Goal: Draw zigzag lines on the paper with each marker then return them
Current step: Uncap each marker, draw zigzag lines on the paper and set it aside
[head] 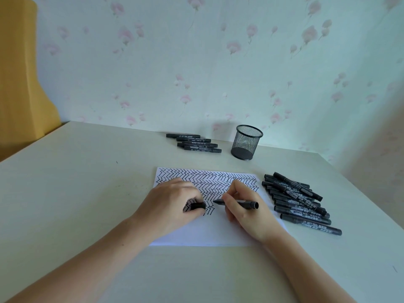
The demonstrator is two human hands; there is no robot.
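A white paper (209, 232) lies on the table, its upper half filled with black zigzag lines. My right hand (244, 211) grips an uncapped black marker (240, 203), tip pointing left just above the sheet near the lowest zigzags. My left hand (175, 204) rests on the paper and holds the black marker cap (197, 206) in its curled fingers. A pile of several black markers (299, 202) lies right of the paper. Another small group of several markers (196, 143) lies at the back of the table.
A black mesh pen cup (247, 142) stands upright behind the paper, near the wall. The pale table (76, 193) spreads wide to the left. A yellow object (19, 84) stands at the far left. Floral wallpaper backs the table.
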